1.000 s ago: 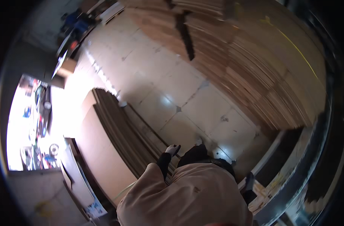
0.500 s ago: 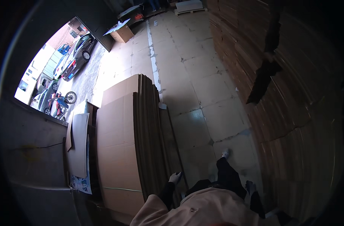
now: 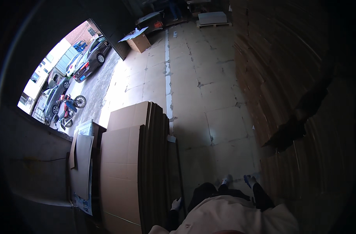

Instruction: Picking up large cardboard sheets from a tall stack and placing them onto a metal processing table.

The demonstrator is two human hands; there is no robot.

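Note:
I am upright on the floor, a shoe point(image 3: 226, 179) showing below my light brown top. My left hand point(image 3: 176, 203), in a pale glove with dark parts, hangs beside a tall stack of flat cardboard sheets point(image 3: 121, 156). Its fingers look loosely stretched, and nothing shows in them; whether it touches the stack's edge I cannot tell. Out in front of my right side, my right hand point(image 3: 249, 181) wears a dark glove. Small and dim, its fingers seem extended with nothing visible in them, apart from the cardboard wall to the right.
High piles of cardboard point(image 3: 279, 78) line the right side, with a torn dark gap. Leaning boards point(image 3: 84, 163) stand at the left wall. Ahead are a carton point(image 3: 140, 42), a pallet load point(image 3: 212, 18) and a distant person point(image 3: 173, 9). A motorcycle point(image 3: 71, 109) and cars stand outside the doorway.
The stack and doorway sit lower in the picture as my view has shifted. My right hand has swung forward, my left hand has dropped back, and my legs have changed stride.

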